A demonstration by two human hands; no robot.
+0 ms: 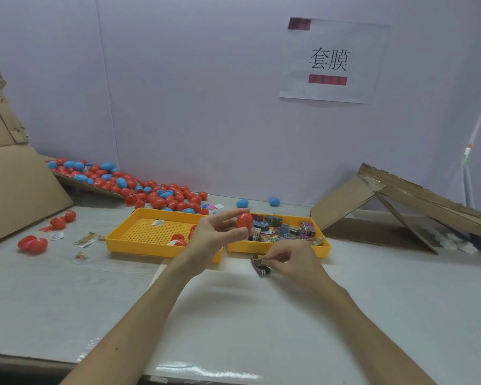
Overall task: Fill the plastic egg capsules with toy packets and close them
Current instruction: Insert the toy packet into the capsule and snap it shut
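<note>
Over the white table [261,315], the left hand [217,232] is pinching a red egg [244,221]; the right hand [292,259] is gripping a packet [260,265] just below. Filling is looming, I judge: packet into egg.

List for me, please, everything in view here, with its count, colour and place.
left tray: one, yellow, centre, red egg pieces inside.
right tray: one, yellow, beside it.
tray packets: many, mixed colours, in the right tray.
held egg: one, red, above the trays.
held packet: one, dark, before the right tray.
egg pile: many, red and blue, back left.
blue eggs: two, blue, behind the right tray.
red eggs: a few, red, loose at the near left.
cardboard: several sheets, brown, far left and right.
sign: one, white, on the wall.
left hand: one, grips the held egg.
right hand: one, pinches the held packet.
</note>
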